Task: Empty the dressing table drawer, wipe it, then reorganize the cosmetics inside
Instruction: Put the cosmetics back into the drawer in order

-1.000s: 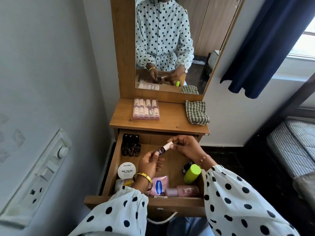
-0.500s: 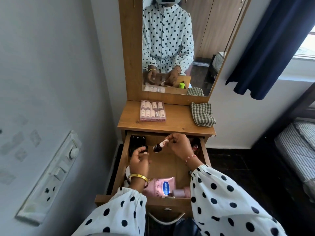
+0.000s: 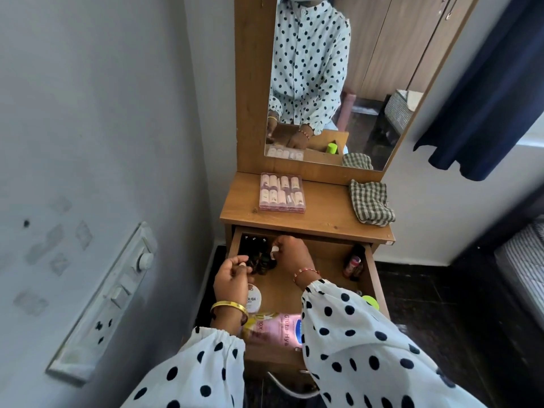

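Note:
The wooden drawer (image 3: 373, 269) of the dressing table stands pulled open. My right hand (image 3: 291, 254) reaches into its back left corner and grips a small dark bottle with a white cap (image 3: 274, 251), set down among a cluster of small dark bottles (image 3: 259, 262). My left hand (image 3: 231, 279) hovers just left of that cluster, fingers pinched on a small white-tipped item (image 3: 242, 264). Also in the drawer are a round white nail polish tin (image 3: 254, 300), a pink Vaseline lotion bottle (image 3: 278, 331), a green-capped bottle (image 3: 370, 301) and a dark red bottle (image 3: 352, 265).
On the table top lie a pink box of small bottles (image 3: 282, 193) and a checked cloth (image 3: 371, 206), below the mirror (image 3: 368, 69). A switch panel (image 3: 109, 301) sits on the left wall. A dark curtain (image 3: 482, 98) and a bed (image 3: 524, 266) are to the right.
My right hand has carried the white-capped bottle from mid-drawer down and back to the dark bottles at the back left. My left hand has followed toward the same corner.

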A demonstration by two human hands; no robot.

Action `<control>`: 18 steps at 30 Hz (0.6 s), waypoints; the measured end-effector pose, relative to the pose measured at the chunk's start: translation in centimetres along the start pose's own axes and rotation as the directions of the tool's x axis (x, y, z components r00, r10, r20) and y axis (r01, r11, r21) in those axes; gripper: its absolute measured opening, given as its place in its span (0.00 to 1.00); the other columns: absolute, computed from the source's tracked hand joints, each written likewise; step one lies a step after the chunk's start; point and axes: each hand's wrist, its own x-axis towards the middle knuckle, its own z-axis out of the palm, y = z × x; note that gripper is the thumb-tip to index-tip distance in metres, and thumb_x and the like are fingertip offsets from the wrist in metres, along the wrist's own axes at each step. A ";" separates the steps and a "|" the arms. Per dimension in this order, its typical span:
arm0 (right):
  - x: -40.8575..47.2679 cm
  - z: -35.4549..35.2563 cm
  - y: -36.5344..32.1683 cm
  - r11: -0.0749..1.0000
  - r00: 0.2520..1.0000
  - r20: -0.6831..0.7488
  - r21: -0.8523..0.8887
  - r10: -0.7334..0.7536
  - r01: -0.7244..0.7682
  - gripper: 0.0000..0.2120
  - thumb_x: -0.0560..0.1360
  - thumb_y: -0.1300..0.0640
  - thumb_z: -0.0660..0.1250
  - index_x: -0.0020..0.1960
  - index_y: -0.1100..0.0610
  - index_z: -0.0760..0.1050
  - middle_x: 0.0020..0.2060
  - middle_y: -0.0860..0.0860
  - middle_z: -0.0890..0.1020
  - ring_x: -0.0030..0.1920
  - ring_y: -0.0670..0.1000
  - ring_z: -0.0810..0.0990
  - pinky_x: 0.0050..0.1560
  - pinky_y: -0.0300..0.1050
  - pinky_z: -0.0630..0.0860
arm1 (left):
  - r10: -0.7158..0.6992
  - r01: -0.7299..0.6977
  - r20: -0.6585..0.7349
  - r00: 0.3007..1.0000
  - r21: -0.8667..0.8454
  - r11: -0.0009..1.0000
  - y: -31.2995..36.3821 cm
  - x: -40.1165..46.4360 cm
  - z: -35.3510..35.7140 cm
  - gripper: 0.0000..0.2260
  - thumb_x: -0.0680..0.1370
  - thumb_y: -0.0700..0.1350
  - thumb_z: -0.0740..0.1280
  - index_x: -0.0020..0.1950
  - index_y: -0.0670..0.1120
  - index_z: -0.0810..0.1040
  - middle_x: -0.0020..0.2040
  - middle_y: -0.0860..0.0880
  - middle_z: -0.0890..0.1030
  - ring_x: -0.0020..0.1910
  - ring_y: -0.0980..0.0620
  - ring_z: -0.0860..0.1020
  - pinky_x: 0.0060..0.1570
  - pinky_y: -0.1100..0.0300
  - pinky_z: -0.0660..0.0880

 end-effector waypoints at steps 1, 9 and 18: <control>0.1 0.1 0.0 1.000 1.000 0.005 0.005 0.002 -0.002 0.10 0.74 0.63 0.63 0.53 0.59 0.78 0.50 0.58 0.82 0.53 0.58 0.79 0.53 0.48 0.76 | 0.003 -0.003 0.003 1.000 0.003 1.000 0.0 0.0 0.0 0.08 0.78 0.35 0.58 0.50 0.43 0.76 0.35 0.49 0.76 0.30 0.53 0.73 0.22 0.73 0.70; 0.0 -0.2 1.0 0.999 0.999 0.029 0.025 -0.020 0.019 0.12 0.74 0.63 0.64 0.56 0.57 0.78 0.51 0.57 0.82 0.53 0.56 0.79 0.53 0.44 0.74 | -0.004 0.004 0.029 1.000 0.015 1.000 0.1 0.0 0.1 0.08 0.78 0.36 0.59 0.50 0.44 0.76 0.36 0.50 0.77 0.31 0.54 0.74 0.27 0.68 0.72; 0.6 -4.7 -0.6 0.964 0.890 -0.372 -0.127 -0.265 0.234 0.13 0.77 0.58 0.62 0.60 0.58 0.73 0.58 0.55 0.76 0.57 0.53 0.75 0.57 0.45 0.75 | -0.013 0.012 0.067 0.998 0.009 1.000 0.1 -0.1 0.4 0.08 0.78 0.36 0.59 0.47 0.46 0.76 0.36 0.49 0.77 0.33 0.52 0.75 0.33 0.63 0.72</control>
